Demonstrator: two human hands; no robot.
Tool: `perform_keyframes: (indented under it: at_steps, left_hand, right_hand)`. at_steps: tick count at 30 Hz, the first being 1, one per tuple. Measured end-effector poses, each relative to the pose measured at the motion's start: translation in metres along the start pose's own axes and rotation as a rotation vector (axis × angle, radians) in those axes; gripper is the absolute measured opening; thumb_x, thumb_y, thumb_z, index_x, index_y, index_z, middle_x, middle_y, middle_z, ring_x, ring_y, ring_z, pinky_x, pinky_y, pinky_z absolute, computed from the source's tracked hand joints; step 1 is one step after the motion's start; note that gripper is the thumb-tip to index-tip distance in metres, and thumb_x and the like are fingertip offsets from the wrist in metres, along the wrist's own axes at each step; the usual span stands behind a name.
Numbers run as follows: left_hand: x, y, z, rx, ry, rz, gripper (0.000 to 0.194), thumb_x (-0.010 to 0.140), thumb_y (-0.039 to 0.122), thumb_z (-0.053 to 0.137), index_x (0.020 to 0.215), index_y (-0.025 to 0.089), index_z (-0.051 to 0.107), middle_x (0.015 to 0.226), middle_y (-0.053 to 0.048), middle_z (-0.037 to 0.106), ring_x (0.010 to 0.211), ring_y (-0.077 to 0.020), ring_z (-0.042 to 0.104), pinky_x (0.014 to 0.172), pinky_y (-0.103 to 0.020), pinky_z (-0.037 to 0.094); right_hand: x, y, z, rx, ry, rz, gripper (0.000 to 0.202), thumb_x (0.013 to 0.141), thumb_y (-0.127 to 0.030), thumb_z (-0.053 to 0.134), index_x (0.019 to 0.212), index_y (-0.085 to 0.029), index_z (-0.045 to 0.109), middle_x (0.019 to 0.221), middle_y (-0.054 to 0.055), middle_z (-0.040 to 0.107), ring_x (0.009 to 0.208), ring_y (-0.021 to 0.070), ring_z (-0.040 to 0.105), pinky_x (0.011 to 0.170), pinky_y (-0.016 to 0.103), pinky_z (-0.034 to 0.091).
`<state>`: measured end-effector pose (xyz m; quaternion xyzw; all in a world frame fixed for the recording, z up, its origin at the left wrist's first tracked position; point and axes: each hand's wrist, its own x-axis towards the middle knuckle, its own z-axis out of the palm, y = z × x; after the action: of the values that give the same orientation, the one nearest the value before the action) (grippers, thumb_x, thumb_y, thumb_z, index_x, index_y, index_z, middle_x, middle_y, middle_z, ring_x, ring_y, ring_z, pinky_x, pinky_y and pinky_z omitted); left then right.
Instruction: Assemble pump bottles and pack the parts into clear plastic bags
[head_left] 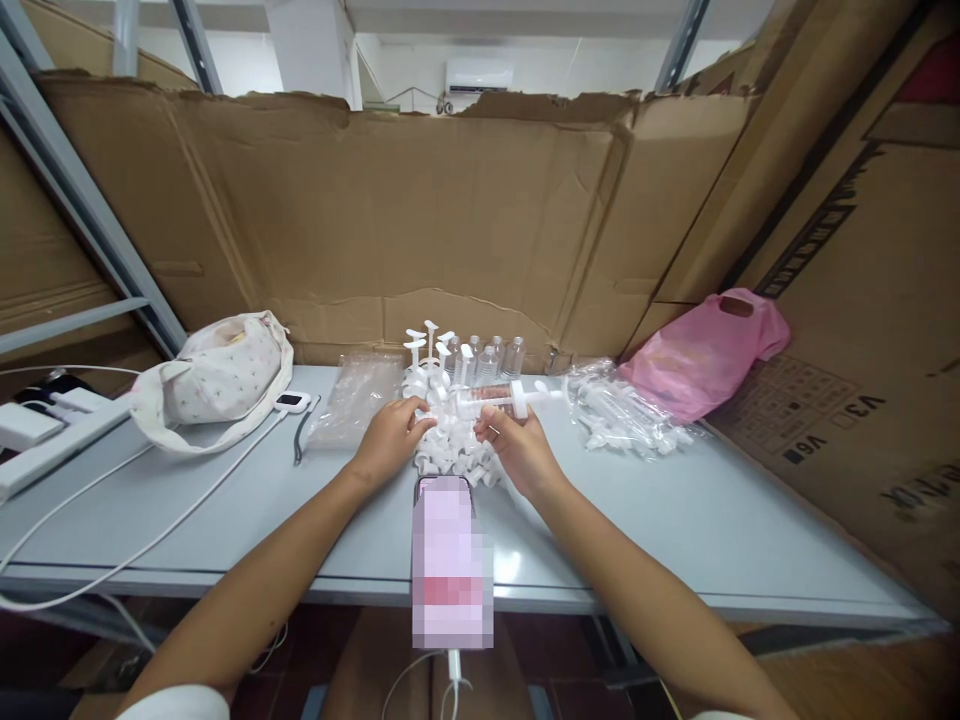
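Note:
My right hand (517,445) is closed around a clear plastic bottle (491,400), held on its side above the pile. A white collar and a white plunger rod (550,393) extend from its right end. At the left edge of a heap of small white plastic caps (454,450) is my left hand (394,435), thumb and fingers apart, with nothing visible held. Behind the heap, several white plungers (430,345) stand upright. Several clear bottles (514,357) stand beside them at the back.
A phone (450,560) with a blurred screen is at the table's front edge, cable below. Clear plastic bags (356,400) lie left; bagged white parts (630,415) and a pink bag (709,355) lie right. A cloth bag (225,370) and power strip (67,440) sit left. Cardboard (405,200) walls the back.

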<state>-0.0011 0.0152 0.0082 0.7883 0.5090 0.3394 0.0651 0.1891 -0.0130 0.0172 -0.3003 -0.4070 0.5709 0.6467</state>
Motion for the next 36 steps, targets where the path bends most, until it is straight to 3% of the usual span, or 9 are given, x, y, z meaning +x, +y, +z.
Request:
perform_keyframes:
  at_steps: [4, 8, 13, 16, 20, 24, 27, 30, 36]
  left_hand:
    - [0.004, -0.008, 0.007, 0.114, -0.021, 0.055, 0.018, 0.084, 0.022, 0.051, 0.100, 0.019, 0.061, 0.083, -0.004, 0.061, 0.084, -0.0214, 0.055, 0.079, -0.034, 0.041]
    - [0.002, -0.007, 0.006, 0.165, -0.010, 0.060, 0.025, 0.085, 0.020, 0.050, 0.108, 0.020, 0.059, 0.088, -0.005, 0.064, 0.087, -0.0230, 0.056, 0.083, -0.037, 0.041]
    - [-0.005, 0.000, -0.012, 0.074, 0.191, 0.067, 0.027, 0.088, 0.024, 0.047, 0.113, 0.020, 0.055, 0.089, -0.005, 0.062, 0.084, -0.0204, 0.057, 0.080, -0.034, 0.043]
    - [-0.010, 0.006, -0.019, 0.025, 0.275, 0.176, 0.033, 0.085, 0.036, 0.054, 0.115, 0.021, 0.053, 0.097, -0.006, 0.062, 0.087, -0.0205, 0.058, 0.082, -0.034, 0.044]
    - [-0.017, 0.019, -0.012, 0.022, 0.157, 0.383, 0.051, 0.078, 0.043, 0.063, 0.123, 0.022, 0.048, 0.117, -0.010, 0.060, 0.108, -0.0269, 0.055, 0.093, -0.039, 0.040]
    - [-0.022, 0.027, -0.002, -0.126, 0.015, 0.372, 0.049, 0.085, 0.034, 0.056, 0.130, 0.024, 0.040, 0.123, -0.010, 0.056, 0.110, -0.0232, 0.056, 0.089, -0.035, 0.045]
    - [-0.023, 0.026, -0.003, -0.151, 0.041, 0.341, 0.046, 0.085, 0.029, 0.055, 0.129, 0.023, 0.040, 0.119, -0.009, 0.057, 0.108, -0.0222, 0.057, 0.089, -0.034, 0.046]
    - [-0.022, 0.024, -0.005, -0.122, 0.042, 0.330, 0.046, 0.084, 0.031, 0.056, 0.127, 0.022, 0.042, 0.113, -0.009, 0.059, 0.101, -0.0223, 0.058, 0.087, -0.035, 0.046]
    - [-0.024, 0.027, -0.005, -0.159, -0.023, 0.276, 0.047, 0.083, 0.033, 0.056, 0.127, 0.023, 0.043, 0.113, -0.009, 0.059, 0.102, -0.0234, 0.058, 0.087, -0.036, 0.046]
  right_hand:
    - [-0.001, 0.000, 0.002, -0.038, 0.001, 0.017, 0.032, 0.059, -0.031, 0.079, 0.078, -0.019, 0.056, 0.059, -0.004, 0.059, 0.057, 0.0118, 0.056, 0.055, 0.026, 0.044]
    - [-0.001, 0.000, 0.002, -0.058, 0.009, 0.025, 0.033, 0.059, -0.031, 0.079, 0.078, -0.019, 0.054, 0.057, -0.004, 0.059, 0.057, 0.0120, 0.056, 0.054, 0.026, 0.044]
    - [0.001, 0.000, -0.003, -0.105, -0.004, 0.019, 0.032, 0.061, -0.033, 0.078, 0.076, -0.019, 0.053, 0.057, -0.005, 0.057, 0.054, 0.0111, 0.053, 0.055, 0.026, 0.042]
    - [0.000, 0.002, -0.004, -0.146, -0.033, 0.007, 0.033, 0.061, -0.034, 0.078, 0.079, -0.019, 0.054, 0.063, -0.005, 0.057, 0.057, 0.0117, 0.055, 0.056, 0.026, 0.042]
    - [-0.006, 0.006, 0.001, -0.192, -0.154, 0.050, 0.036, 0.063, -0.039, 0.077, 0.085, -0.019, 0.056, 0.065, -0.003, 0.060, 0.058, 0.0128, 0.055, 0.057, 0.027, 0.043]
    - [-0.012, 0.007, 0.004, -0.302, -0.317, 0.075, 0.040, 0.064, -0.050, 0.074, 0.082, -0.019, 0.057, 0.059, -0.003, 0.056, 0.053, 0.0116, 0.050, 0.053, 0.026, 0.040]
    - [-0.008, 0.005, 0.001, -0.332, -0.216, 0.007, 0.043, 0.067, -0.059, 0.067, 0.082, -0.019, 0.057, 0.055, -0.004, 0.052, 0.051, 0.0108, 0.046, 0.049, 0.025, 0.035]
    - [-0.002, 0.002, -0.004, -0.274, -0.115, -0.059, 0.041, 0.067, -0.054, 0.070, 0.087, -0.021, 0.059, 0.061, -0.005, 0.051, 0.049, 0.0084, 0.042, 0.047, 0.023, 0.033]
    - [-0.001, -0.003, -0.001, -0.202, -0.113, -0.072, 0.036, 0.065, -0.049, 0.073, 0.084, -0.020, 0.063, 0.071, -0.002, 0.054, 0.053, 0.0083, 0.044, 0.046, 0.023, 0.035]
